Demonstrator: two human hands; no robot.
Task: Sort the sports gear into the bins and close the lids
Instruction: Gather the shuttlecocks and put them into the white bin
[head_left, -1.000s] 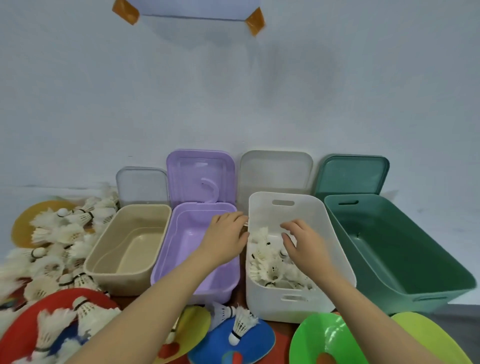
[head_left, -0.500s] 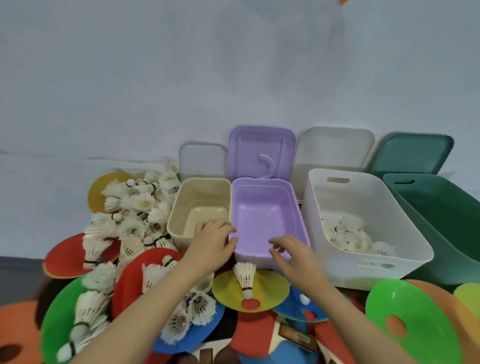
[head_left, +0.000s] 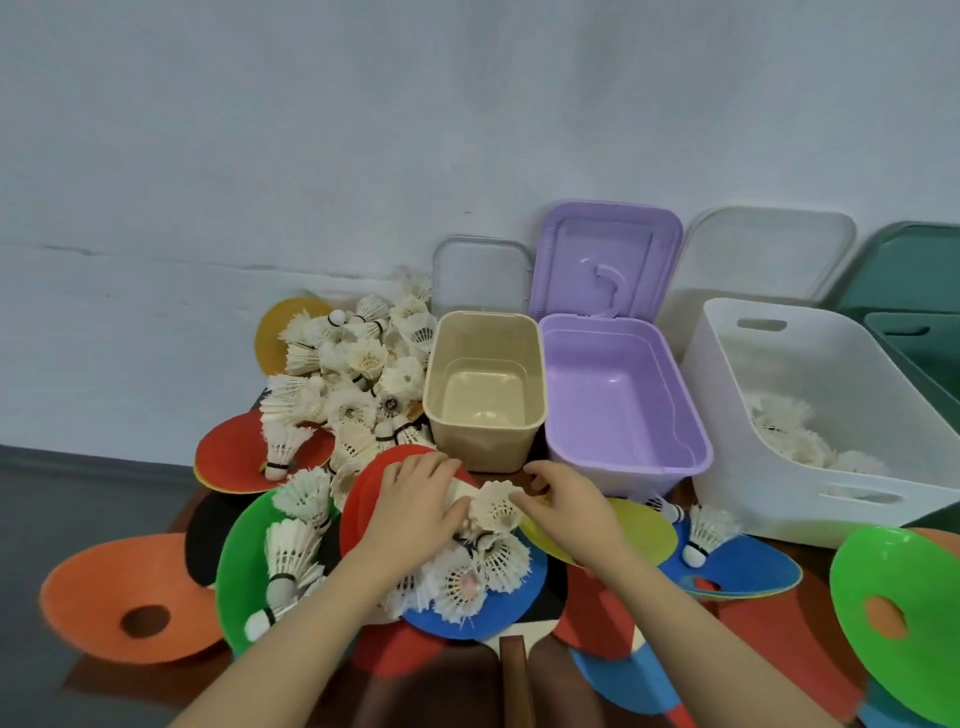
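Change: both hands have left the white bin (head_left: 810, 415) and come down to the pile in front of the beige bin (head_left: 485, 395); the view has swung left.
Left hand (head_left: 415, 506): fingers curled over a shuttlecock (head_left: 496, 506), palm on a red disc (head_left: 363, 499); whether it grips, I cannot tell.
Right hand (head_left: 569, 506): fingertips touch the same shuttlecock's feather rim; grip unclear.
Shuttlecock: lies between the hands, near the beige bin's front wall, long axis roughly toward the person, feathers facing up and away, cork hidden.
Purple bin (head_left: 623, 400): lid up, nothing inside.
White bin: shuttlecocks heaped at its near end.
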